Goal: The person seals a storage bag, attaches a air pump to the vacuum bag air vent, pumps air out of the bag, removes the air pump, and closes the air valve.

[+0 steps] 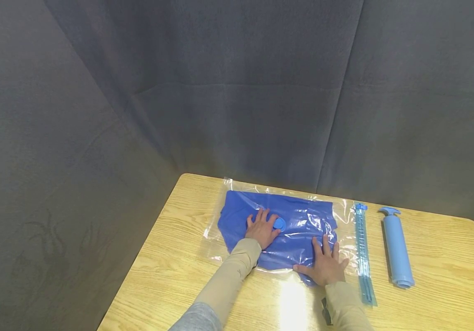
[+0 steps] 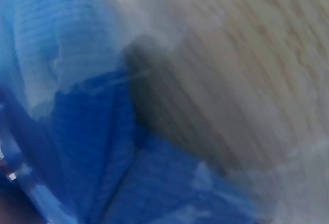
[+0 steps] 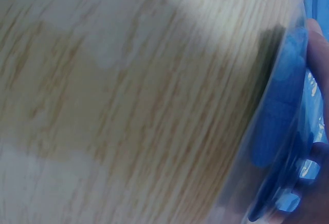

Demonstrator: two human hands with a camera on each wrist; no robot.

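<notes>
A clear plastic vacuum bag (image 1: 346,225) lies flat on the table with folded blue cloth (image 1: 245,202) inside. My left hand (image 1: 262,230) rests on the bag with fingers spread, thumb and index finger beside the round blue valve cap (image 1: 279,224). Toward the bag's near right corner, my right hand (image 1: 327,266) presses on the plastic, its fingers fanned out and thumb pointing left. The left wrist view shows ribbed blue cloth (image 2: 92,136) under plastic, blurred. In the right wrist view, the thumb (image 3: 320,59) touches the bag over the blue cloth (image 3: 282,100).
Along the bag's right end runs a teal zip strip (image 1: 362,253) with a blue slider (image 1: 361,207) at its far end. A light blue hand pump (image 1: 398,250) with a T-shaped handle lies right of it. Dark grey fabric (image 1: 237,115) hangs behind the wooden table (image 1: 170,239).
</notes>
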